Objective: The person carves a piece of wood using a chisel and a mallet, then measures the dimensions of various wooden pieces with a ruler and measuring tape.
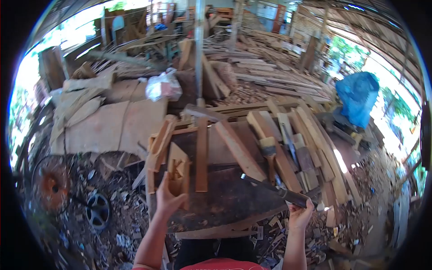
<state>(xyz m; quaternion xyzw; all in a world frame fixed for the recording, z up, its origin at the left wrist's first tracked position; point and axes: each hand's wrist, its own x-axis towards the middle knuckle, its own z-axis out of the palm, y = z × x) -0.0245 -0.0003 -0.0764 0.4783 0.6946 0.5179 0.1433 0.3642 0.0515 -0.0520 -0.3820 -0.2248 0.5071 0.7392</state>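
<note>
My left hand (169, 198) is at the lower end of a pale wooden piece (178, 168) that bears a carved letter K. Its thumb and fingers are spread; whether they touch the piece is unclear. In my right hand (300, 212) is a chisel (292, 196), gripped by its dark handle, with the blade pointing up and left over the dark workbench (211, 198). Left of the chisel's handle, a brush (268, 153) with a wooden handle lies on the wood pieces. A reddish-brown strip (201, 157) lies between the carved piece and a longer board (240, 150).
Long wood strips (321, 153) line the bench's right side. A metal post (199, 54) stands behind it. Further off are a plastic bag (164, 85), a blue tarp (358, 96) and heaped planks (270, 67). A wheel (98, 211) stands at lower left among wood scraps.
</note>
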